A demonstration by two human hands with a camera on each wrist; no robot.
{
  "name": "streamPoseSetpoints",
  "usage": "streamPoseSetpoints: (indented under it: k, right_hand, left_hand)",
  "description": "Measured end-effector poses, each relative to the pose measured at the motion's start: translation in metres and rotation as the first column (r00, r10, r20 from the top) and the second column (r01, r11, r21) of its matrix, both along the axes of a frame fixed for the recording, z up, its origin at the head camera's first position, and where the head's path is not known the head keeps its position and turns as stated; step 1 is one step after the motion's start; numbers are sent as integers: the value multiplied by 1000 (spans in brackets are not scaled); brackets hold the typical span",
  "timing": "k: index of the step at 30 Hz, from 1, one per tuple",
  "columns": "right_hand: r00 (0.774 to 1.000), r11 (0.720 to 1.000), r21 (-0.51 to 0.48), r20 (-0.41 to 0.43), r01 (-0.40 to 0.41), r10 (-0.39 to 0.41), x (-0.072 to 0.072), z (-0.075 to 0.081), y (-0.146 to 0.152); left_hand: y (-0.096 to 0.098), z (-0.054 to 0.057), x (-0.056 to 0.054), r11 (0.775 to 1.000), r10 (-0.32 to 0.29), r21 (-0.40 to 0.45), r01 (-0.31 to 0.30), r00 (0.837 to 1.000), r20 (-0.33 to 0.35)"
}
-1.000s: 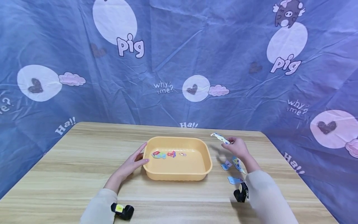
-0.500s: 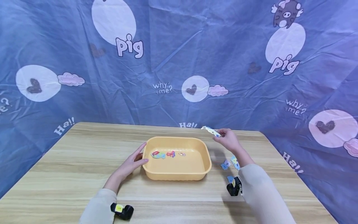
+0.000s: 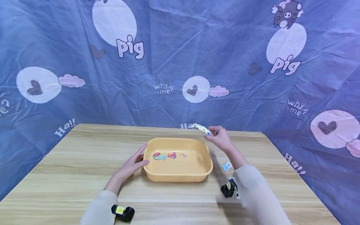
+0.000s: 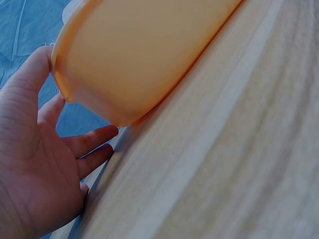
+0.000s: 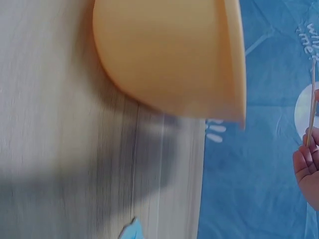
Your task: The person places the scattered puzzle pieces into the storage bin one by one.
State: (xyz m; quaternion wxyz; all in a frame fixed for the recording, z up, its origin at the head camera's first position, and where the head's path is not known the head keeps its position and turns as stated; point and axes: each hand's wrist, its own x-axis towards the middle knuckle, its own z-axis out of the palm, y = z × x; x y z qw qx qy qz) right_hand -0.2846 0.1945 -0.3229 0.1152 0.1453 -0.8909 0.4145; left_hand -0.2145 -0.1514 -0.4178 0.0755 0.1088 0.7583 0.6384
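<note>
I see the right hand (image 3: 220,138), fingers pinching a flat cutout (image 3: 201,127), shifted left since earlier, now raised near the far right corner of the tray (image 3: 180,177). Left hand (image 3: 132,165) unchanged: fingers spread, touching its left rim.

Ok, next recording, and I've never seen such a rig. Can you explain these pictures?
There is no machine here: a person works with bare hands. The head picture comes from a camera on the person's head, looking down at the table. The other two come from the wrist cameras, one per arm, and show the tray from either side.

The tray stands on the table with a few colorful pieces inside; a blue piece lies to its right. The left hand holds the tray's rim. The right hand pinches a flat piece in the air.
</note>
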Motion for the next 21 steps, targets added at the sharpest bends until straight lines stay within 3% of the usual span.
streamPoseSetpoints:
  k: [10, 17, 21]
  right_hand:
    - [998, 992, -119, 44, -36, 42, 4, -1, -18]
    - [992, 965, -255, 91, -58, 84, 31, 18, -44]
    - [989, 957, -279, 94, -83, 113, 29, 11, -51]
  left_hand:
    - [0, 0, 0, 1000, -8, 4, 8, 1000, -8]
    - [0, -1, -1, 1000, -12, 8, 12, 1000, -10]
    - [0, 0, -1, 1000, -10, 9, 10, 1000, -5]
